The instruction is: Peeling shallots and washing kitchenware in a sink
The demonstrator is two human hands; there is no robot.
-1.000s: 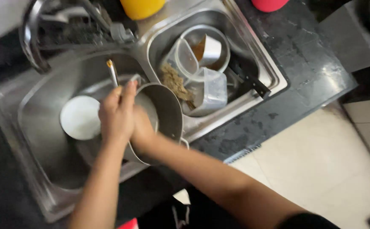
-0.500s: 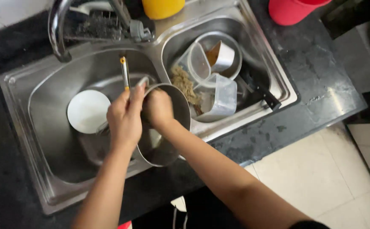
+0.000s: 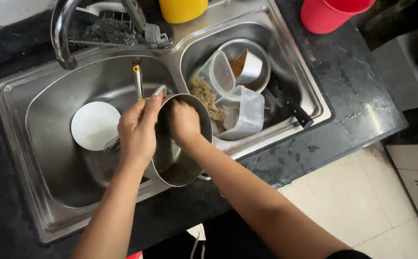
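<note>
Two basins make up the steel sink [image 3: 17,144], and your hands work over the left one. Your left hand [image 3: 137,132] grips the rim of a steel pot [image 3: 180,165] at its 9 o'clock side, fingers closed around the edge. Your right hand [image 3: 184,122] is inside the pot near its 12 o'clock wall, fingers curled; whether it holds something I cannot tell. The pot is tilted, with its mouth turned toward you, and its lower part hangs over the front edge of the sink, near the black counter [image 3: 343,72]. At 9 o'clock from the pot, a white plate [image 3: 94,124] lies flat in the basin, and a whisk [image 3: 137,84] with a metal handle points to 12 o'clock just beside your left hand. The tap [image 3: 62,36] curves over the basin's far edge. The left basin has open room at 7 o'clock, below the plate. The right basin is crowded with clear plastic containers [image 3: 242,108], a steel bowl [image 3: 261,52] and a black-handled utensil [image 3: 297,112]. At the far rim stand a yellow container [image 3: 182,9] and a red cup [image 3: 331,14].
</note>
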